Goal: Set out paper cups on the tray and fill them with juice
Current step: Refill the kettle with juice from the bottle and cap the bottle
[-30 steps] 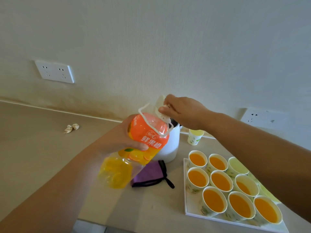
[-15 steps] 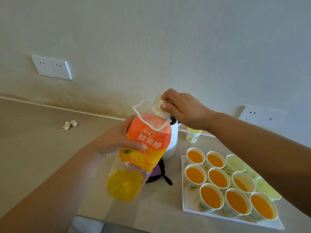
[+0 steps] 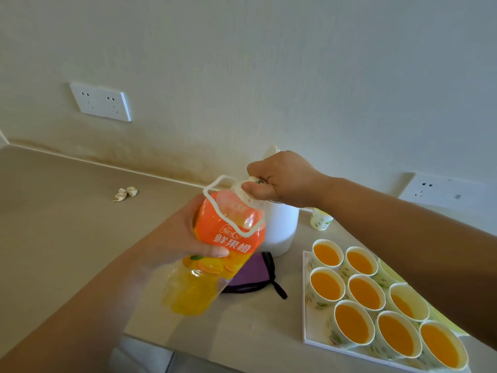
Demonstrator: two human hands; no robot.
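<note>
My left hand [image 3: 188, 235] grips an orange juice bottle [image 3: 215, 254] round its orange label and holds it tilted above the counter, with juice left in its lower part. At the bottle's top my right hand [image 3: 279, 179] pinches the white cap [image 3: 251, 181], beside the white carry loop. A white tray [image 3: 305, 313] at the lower right holds several paper cups [image 3: 326, 255] filled with orange juice. My right forearm hides part of the cups at the tray's far side.
A white kettle [image 3: 279, 227] stands behind the bottle, and a purple pouch [image 3: 250, 273] lies before it. One more paper cup [image 3: 320, 220] stands by the wall. A crumpled scrap [image 3: 125, 193] lies at the left. Wall sockets [image 3: 100, 102] sit above the counter.
The bottle has swung more upright and a little lower. My right hand stayed on the cap and turned over it. The view shifted slightly downward.
</note>
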